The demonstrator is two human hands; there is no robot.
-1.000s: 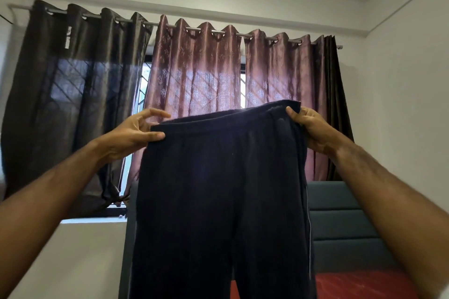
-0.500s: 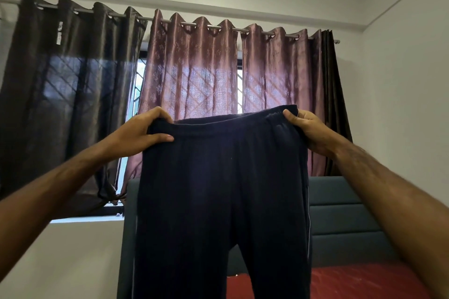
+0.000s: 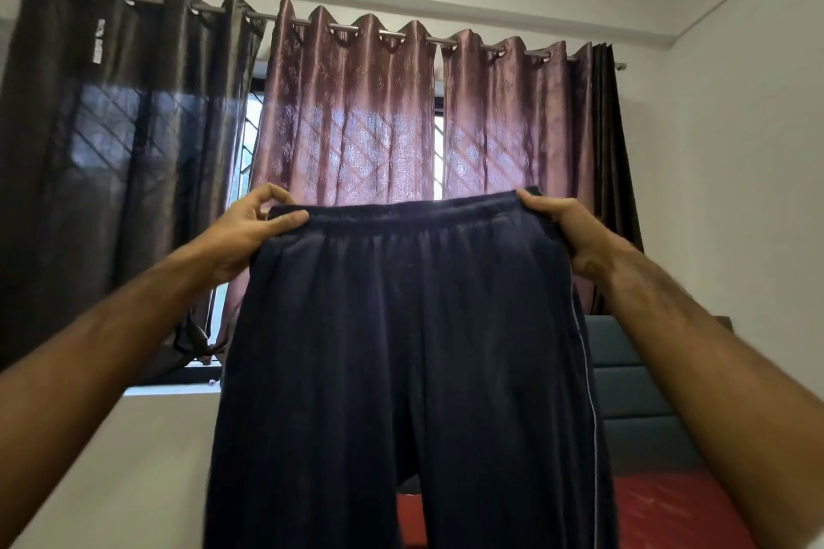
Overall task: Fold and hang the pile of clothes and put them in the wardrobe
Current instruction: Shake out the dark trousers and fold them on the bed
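Trousers (image 3: 401, 370) hang in front of you, dark navy, held up in the air by their waistband with both arms stretched forward. Your left hand (image 3: 243, 236) pinches the left end of the waistband: the thumb lies across the front of the cloth and the fingers curl round behind its top edge. From that corner the waistband runs almost level across to your right hand (image 3: 566, 232), rising a little toward it, and it is pulled fairly flat between the two grips. Your right hand grips the right end, with the fingers wrapped over the top edge and the cloth bunched under them. Everything else of the trousers lies below your hands: the long axis runs straight down, waist at the top, and the two legs drop side by side, parting low in the view before they pass out of sight at the bottom edge. A thin pale stripe (image 3: 584, 370) follows the right outer seam downward. Behind the trousers, from left to right, hang a dark brown curtain (image 3: 111, 147), a mauve curtain (image 3: 356, 111) with window light showing through it, then a dark padded headboard (image 3: 633, 392) and a red bed cover (image 3: 669, 513) low on the right.
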